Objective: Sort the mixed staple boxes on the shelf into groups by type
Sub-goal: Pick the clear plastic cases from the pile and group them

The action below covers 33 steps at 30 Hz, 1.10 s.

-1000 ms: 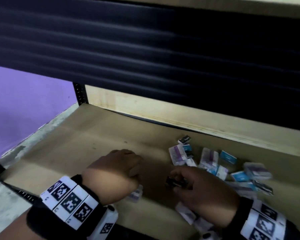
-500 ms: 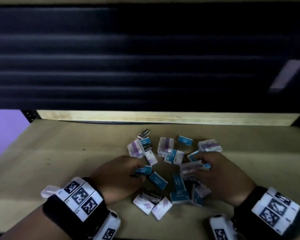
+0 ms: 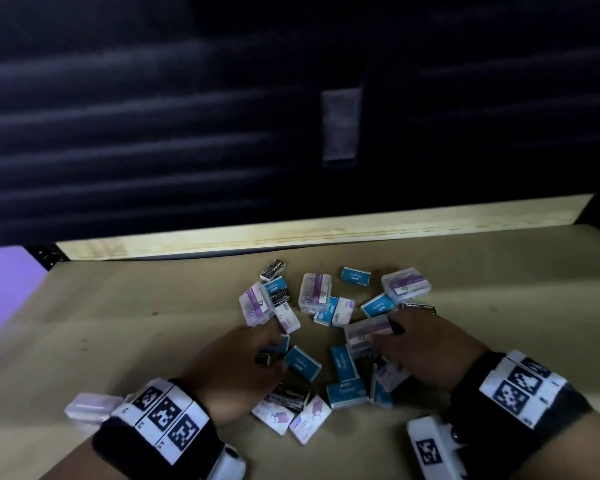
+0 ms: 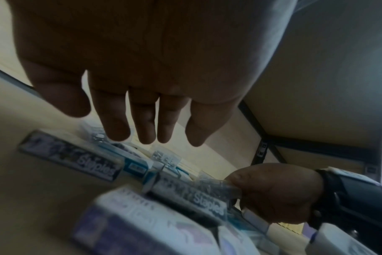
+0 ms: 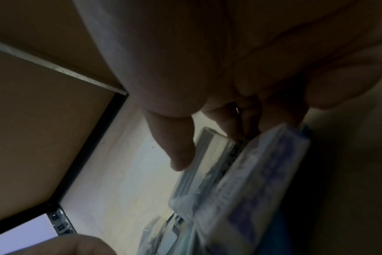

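A mixed pile of staple boxes [image 3: 326, 327] lies on the tan shelf [image 3: 136, 341]: blue boxes [image 3: 302, 362], black ones [image 3: 273, 269], white-purple cartons [image 3: 309, 419] and clear purple-labelled cases [image 3: 315, 296]. My right hand [image 3: 381, 336] grips a clear purple-labelled case [image 3: 366, 332] at the pile's right; the right wrist view shows its fingers [image 5: 229, 127] curled on that case [image 5: 251, 165]. My left hand [image 3: 274, 344] hovers over the pile's left side. In the left wrist view its fingers [image 4: 142, 124] hang straight above the boxes [image 4: 76, 162] and hold nothing.
One clear case [image 3: 90, 408] lies apart beside my left wrist. A pale wooden rail [image 3: 291, 233] runs along the shelf's back under a dark shutter [image 3: 153, 133]. A black upright post [image 3: 45, 254] stands at the back left. Bare shelf stretches to the left and right of the pile.
A second ago my right hand pinched a small dark box left of the pile; now it grips a clear case over the pile. My left hand has come to the pile's left side.
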Motion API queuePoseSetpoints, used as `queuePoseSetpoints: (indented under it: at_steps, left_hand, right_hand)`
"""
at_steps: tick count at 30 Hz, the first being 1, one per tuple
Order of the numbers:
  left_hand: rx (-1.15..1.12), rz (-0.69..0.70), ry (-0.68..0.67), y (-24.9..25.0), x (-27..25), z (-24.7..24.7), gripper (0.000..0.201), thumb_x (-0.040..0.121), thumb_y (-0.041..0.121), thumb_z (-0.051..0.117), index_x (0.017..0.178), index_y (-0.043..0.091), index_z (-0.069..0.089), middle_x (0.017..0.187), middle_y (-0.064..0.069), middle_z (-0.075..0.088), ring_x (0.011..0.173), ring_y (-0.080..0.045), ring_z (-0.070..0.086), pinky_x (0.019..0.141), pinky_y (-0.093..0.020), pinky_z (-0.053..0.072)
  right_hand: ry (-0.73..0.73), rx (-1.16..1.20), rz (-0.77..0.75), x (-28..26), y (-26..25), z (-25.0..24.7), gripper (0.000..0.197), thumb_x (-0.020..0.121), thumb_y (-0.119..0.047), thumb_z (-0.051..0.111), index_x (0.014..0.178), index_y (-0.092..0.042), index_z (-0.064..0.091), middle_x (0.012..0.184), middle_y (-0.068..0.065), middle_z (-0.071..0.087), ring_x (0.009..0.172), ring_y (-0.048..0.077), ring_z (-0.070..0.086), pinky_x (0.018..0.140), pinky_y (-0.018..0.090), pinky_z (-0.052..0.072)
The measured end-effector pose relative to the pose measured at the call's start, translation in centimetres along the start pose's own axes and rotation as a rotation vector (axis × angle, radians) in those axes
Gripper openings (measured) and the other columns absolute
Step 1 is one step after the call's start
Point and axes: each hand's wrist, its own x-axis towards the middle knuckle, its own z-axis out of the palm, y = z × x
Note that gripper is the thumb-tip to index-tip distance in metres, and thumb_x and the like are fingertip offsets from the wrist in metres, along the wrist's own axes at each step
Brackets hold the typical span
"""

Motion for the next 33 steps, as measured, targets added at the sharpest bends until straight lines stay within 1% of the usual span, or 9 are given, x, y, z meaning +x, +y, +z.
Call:
queuePoseSetpoints:
  at_steps: [4,9,15,18,23,25,28,30,33]
  left_hand:
    - [0.007,0.001,-0.014,0.0,-0.1,-0.5,0.055,0.072,0.065,0.046,0.121,0.046,0.06,0.114,0.023,0.061,0.098,0.003,0.06,0.084,-0.03,0.053]
    - [-0.08,0.05,-0.005,0.8,1.2,-2.7,0.028,0.076,0.047,0.061,0.104,0.042,0.061,0.09,0.027,0.069,0.077,0.008,0.064,0.067,-0.026,0.053]
    - [0.055,0.022,0.069,-0.2,5.2,-4.1,0.04,0.078,0.046,0.07,0.113,0.029,0.059,0.101,0.015,0.065,0.078,-0.004,0.062,0.075,-0.028,0.053]
    - [0.176,-0.07,0.013,-1.0,7.5,-4.7,0.062,0.069,0.055,0.068,0.124,0.032,0.052,0.112,0.011,0.06,0.079,0.002,0.053,0.065,-0.023,0.048]
    - [0.332,-0.266,-0.105,-2.0,9.5,-4.7,0.108,0.059,0.06,0.07,0.151,0.029,0.022,0.146,-0.005,0.039,0.123,-0.025,0.05,0.093,-0.038,0.05]
    - [0.27,-0.266,-0.158,-1.9,10.1,-4.4,0.109,0.061,0.052,0.078,0.151,0.02,0.025,0.14,-0.006,0.048,0.122,-0.025,0.053,0.098,-0.04,0.049]
    - [0.211,-0.236,-0.126,-1.7,10.3,-3.0,0.084,0.07,0.033,0.079,0.142,0.016,0.039,0.117,-0.004,0.065,0.101,-0.021,0.063,0.087,-0.034,0.053]
    - [0.292,-0.24,-0.083,-1.7,10.1,-2.6,0.075,0.076,0.032,0.074,0.142,0.022,0.04,0.121,-0.004,0.063,0.102,-0.022,0.063,0.083,-0.028,0.049]
    - [0.335,-0.239,-0.093,-1.8,9.9,-3.4,0.086,0.072,0.046,0.075,0.147,0.026,0.037,0.135,-0.004,0.056,0.113,-0.022,0.06,0.094,-0.034,0.051]
  right_hand:
    - [0.04,0.005,0.021,-0.1,0.0,0.1,0.036,0.069,-0.059,0.075,0.094,-0.036,0.064,0.081,-0.022,0.073,0.067,-0.001,0.071,0.061,0.025,0.057]
    - [0.129,-0.042,-0.094,-0.9,0.0,0.2,0.047,0.066,-0.048,0.083,0.094,-0.049,0.045,0.087,-0.033,0.068,0.067,-0.007,0.069,0.054,0.019,0.056]
    - [0.179,0.005,-0.147,-1.5,0.3,-0.3,0.047,0.071,-0.036,0.079,0.103,-0.05,0.047,0.088,-0.027,0.071,0.07,-0.005,0.069,0.061,0.023,0.057]
    - [0.203,0.024,-0.159,-1.7,0.3,-0.3,0.052,0.075,-0.032,0.074,0.114,-0.054,0.048,0.091,-0.03,0.069,0.073,-0.006,0.069,0.064,0.024,0.058]
    - [0.271,0.062,-0.196,-2.1,0.4,-0.3,0.053,0.07,-0.047,0.061,0.122,-0.054,0.05,0.092,-0.026,0.069,0.077,-0.008,0.067,0.068,0.023,0.056]
    - [0.277,0.096,-0.2,-2.2,0.5,-0.3,0.051,0.075,-0.046,0.062,0.125,-0.051,0.052,0.096,-0.021,0.071,0.08,-0.005,0.068,0.069,0.027,0.059]
    - [0.252,0.123,-0.197,-2.3,0.5,-0.4,0.048,0.08,-0.033,0.067,0.123,-0.051,0.055,0.098,-0.018,0.073,0.08,-0.001,0.071,0.069,0.031,0.061]
    - [0.247,0.115,-0.203,-2.4,0.4,-0.4,0.042,0.081,-0.028,0.068,0.113,-0.054,0.058,0.095,-0.021,0.073,0.077,-0.001,0.071,0.065,0.028,0.06]
    - [0.265,0.087,-0.213,-2.5,0.2,-0.3,0.034,0.08,-0.027,0.069,0.102,-0.053,0.062,0.09,-0.023,0.072,0.073,-0.004,0.069,0.062,0.026,0.058]
